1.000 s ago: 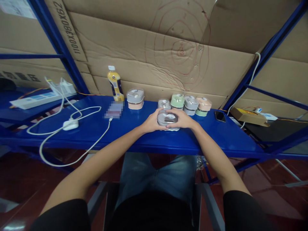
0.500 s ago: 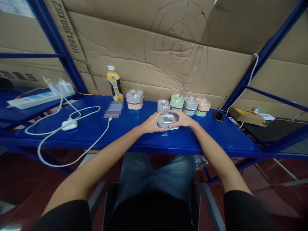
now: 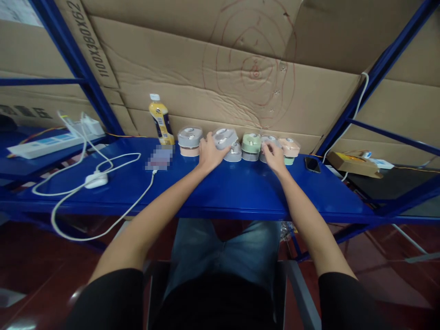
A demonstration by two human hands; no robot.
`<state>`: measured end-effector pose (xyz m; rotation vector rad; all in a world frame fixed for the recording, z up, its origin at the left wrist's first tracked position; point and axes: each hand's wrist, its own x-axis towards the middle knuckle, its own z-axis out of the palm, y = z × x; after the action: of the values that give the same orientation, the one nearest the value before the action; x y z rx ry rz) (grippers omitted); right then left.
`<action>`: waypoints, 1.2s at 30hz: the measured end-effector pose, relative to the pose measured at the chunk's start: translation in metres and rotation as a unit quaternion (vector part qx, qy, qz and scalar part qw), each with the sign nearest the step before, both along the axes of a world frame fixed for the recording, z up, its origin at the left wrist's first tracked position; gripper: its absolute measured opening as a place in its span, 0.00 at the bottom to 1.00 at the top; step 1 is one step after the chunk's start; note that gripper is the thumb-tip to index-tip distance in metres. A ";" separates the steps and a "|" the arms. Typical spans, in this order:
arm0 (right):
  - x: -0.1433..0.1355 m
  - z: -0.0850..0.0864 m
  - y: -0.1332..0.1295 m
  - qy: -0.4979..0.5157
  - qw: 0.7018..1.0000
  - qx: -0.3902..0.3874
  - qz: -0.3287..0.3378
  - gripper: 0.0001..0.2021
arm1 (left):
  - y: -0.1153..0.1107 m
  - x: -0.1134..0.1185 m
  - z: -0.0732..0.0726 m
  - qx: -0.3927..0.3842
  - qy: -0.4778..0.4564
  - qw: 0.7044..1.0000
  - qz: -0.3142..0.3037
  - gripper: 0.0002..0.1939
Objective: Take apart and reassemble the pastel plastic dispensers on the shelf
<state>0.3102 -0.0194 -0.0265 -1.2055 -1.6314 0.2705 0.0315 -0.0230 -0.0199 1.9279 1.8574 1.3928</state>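
Note:
Toward the back of the table, my left hand (image 3: 211,153) is closed around the side of a grey lidded container (image 3: 225,137). This container is tilted and sits above and behind a second grey container (image 3: 233,152); whether the two touch I cannot tell. My right hand (image 3: 275,156) has its fingers curled on a grey container (image 3: 267,143) in the row at the right, and covers part of it. Between the hands stands a green container (image 3: 251,143) on a grey one. A peach container (image 3: 290,146) on a green one is right of my right hand.
A grey-and-pink container stack (image 3: 190,142) stands left of my left hand, near a yellow drink bottle (image 3: 161,121). A white cable and adapter (image 3: 96,179) lie on the blue table (image 3: 233,192). At the right lies a phone (image 3: 312,164); cardboard (image 3: 165,68) walls the back.
My left hand has carried the grey container back and left from the table's middle. My right hand has let go of it and moved right to another grey container.

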 end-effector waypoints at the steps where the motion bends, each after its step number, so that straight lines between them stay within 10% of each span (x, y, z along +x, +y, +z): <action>1: 0.001 0.000 0.001 -0.003 1.000 0.000 -0.023 0.28 | 0.006 0.010 0.006 -0.020 0.004 0.999 0.024 0.48; 11: 0.003 -0.003 0.001 -0.046 0.997 -0.035 -0.054 0.20 | 0.021 0.073 0.007 -0.074 0.081 0.992 0.058 0.50; 30: 0.001 -0.003 0.000 -0.054 0.997 -0.034 -0.050 0.22 | 0.042 0.006 0.016 -0.056 0.124 0.989 -0.056 0.65; 36: -0.005 -0.002 -0.002 -0.067 0.996 -0.025 -0.051 0.22 | 0.047 -0.057 0.029 -0.011 0.084 0.985 0.148 0.58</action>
<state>0.3055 -0.0217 -0.0281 -1.3656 -1.6796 0.1690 -0.0251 0.0240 0.0090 1.8695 2.3069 1.3091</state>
